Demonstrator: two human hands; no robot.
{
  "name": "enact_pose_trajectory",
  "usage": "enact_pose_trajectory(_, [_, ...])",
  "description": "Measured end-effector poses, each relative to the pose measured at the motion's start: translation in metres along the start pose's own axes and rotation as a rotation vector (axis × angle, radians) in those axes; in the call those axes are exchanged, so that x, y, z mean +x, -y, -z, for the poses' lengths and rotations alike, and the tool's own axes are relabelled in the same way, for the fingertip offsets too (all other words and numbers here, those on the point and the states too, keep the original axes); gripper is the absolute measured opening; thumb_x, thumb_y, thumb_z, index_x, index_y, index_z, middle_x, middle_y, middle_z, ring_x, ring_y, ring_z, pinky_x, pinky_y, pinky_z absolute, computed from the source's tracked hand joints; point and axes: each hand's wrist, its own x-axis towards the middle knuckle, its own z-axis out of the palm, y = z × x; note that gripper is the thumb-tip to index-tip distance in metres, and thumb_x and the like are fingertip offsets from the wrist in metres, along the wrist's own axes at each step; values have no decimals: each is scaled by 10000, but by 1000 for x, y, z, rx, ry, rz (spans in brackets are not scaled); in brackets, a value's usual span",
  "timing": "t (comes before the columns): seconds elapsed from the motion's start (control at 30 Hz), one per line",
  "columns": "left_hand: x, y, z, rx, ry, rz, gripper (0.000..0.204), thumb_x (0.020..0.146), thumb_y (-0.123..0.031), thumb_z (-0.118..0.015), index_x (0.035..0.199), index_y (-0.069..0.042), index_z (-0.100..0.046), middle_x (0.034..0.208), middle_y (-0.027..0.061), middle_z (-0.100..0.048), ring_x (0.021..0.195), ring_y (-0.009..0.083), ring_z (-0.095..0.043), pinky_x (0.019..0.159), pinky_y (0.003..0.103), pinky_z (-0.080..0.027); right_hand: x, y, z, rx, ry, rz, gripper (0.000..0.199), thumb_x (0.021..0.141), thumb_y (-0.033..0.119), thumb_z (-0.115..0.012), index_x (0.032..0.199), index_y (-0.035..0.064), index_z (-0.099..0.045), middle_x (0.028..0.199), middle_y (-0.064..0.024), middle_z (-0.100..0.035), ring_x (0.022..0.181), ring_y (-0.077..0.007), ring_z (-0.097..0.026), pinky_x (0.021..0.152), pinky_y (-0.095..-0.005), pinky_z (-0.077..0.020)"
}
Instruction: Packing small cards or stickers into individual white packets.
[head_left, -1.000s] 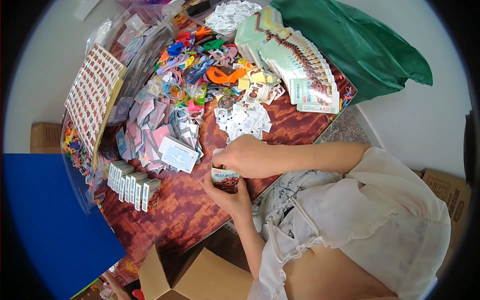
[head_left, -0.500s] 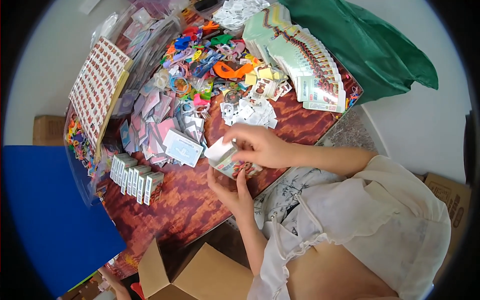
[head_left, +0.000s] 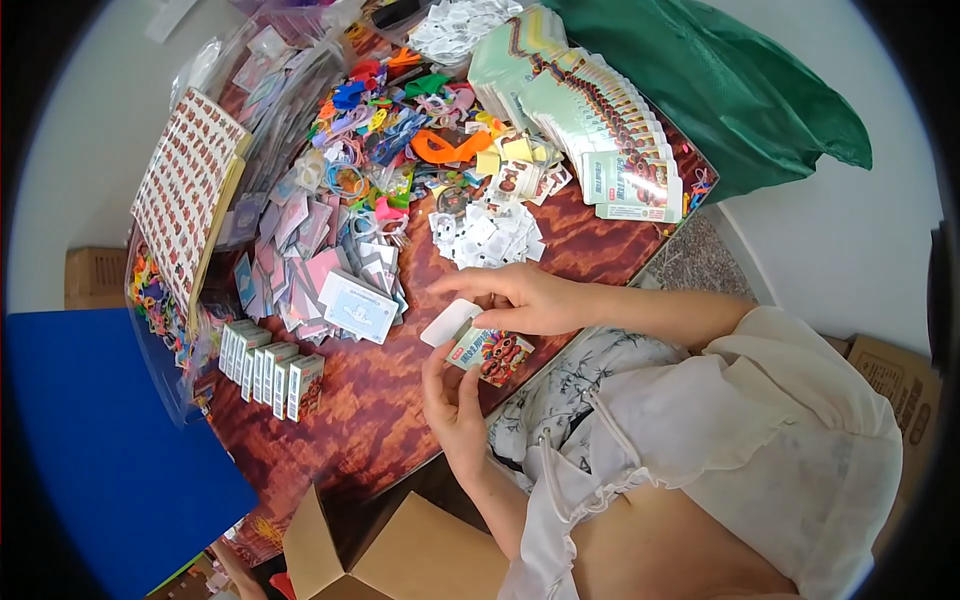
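A small light-green printed carton (head_left: 495, 356) with a raised white flap (head_left: 450, 322) is held up over the near edge of the table. My left hand (head_left: 455, 400) grips its lower left corner, thumb in front and fingers along the side. Above it is my right hand (head_left: 530, 300), its index finger stretched out past the flap and its thumb touching the carton's upper edge. What the other right fingers touch is partly hidden. Closest beyond the right hand lies a heap of small white paper pieces (head_left: 490, 237).
Several small cartons (head_left: 270, 368) stand in a row at left, near piled cards (head_left: 315, 265) and a sticker sheet stack (head_left: 190, 195). Colourful bits (head_left: 400, 125) cover the middle. Flat cartons (head_left: 610, 130) fan out at right beside a green bag (head_left: 740, 100). A cardboard box (head_left: 420, 555) sits below the edge.
The carton has turned so its printed front faces up more. My right fingers have moved off the flap and stretched out, while my left hand keeps its hold.
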Motion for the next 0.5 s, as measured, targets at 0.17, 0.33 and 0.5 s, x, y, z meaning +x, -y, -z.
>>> enact_pose_trajectory(0.17, [0,-6,-6,61,-96,-67,481,915,124,-534,1352,-1,-375,1235,139,-536,1090,200,-605,885,283,-492,4,-25,14,-231,162,279,194,852,67,-683,1043,35,-668,954,-56,-681,790,-128,-634,691,-276,-485])
enact_pose_trajectory(0.33, [-1,-11,-8,166,-47,-69,530,905,129,-539,1371,-23,-336,1251,164,-524,1084,215,-605,875,288,-493,5,-20,3,-207,86,83,127,832,76,-714,935,10,-677,898,-48,-701,817,-138,-655,711,-284,-494])
enact_pose_trajectory(0.5, [-5,-19,-8,182,-41,-50,572,893,134,-543,1389,-45,-322,1239,167,-526,1063,217,-606,862,291,-493,15,-16,7,-75,132,-38,124,809,87,-741,870,-5,-684,811,-56,-699,803,-156,-665,718,-287,-504])
